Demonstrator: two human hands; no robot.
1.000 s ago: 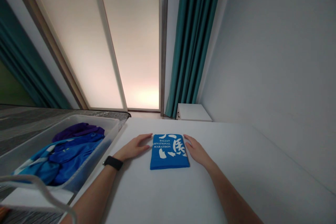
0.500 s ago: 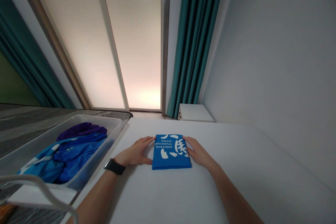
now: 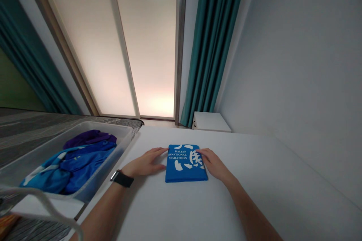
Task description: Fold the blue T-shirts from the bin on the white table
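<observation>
A blue folded cloth (image 3: 185, 171) with white lettering and white shapes lies flat on the white table (image 3: 181, 211). At its left edge rests my left hand (image 3: 147, 163), thumb and fingers apart, a dark watch on the wrist. My right hand (image 3: 213, 163) touches the upper right edge of the cloth, its fingers resting there without gripping; part of the thumb is hidden.
Left of the table stands a translucent bin (image 3: 124, 131) holding blue and purple clothes (image 3: 87, 162). A pale cable (image 3: 51, 209) crosses the lower left. Beyond the far edge is a small white cabinet (image 3: 212, 121), and a wall runs along the right.
My left thumb has moved up a little along the cloth's left edge. My right fingers have shifted slightly onto the cloth. The view has moved slightly.
</observation>
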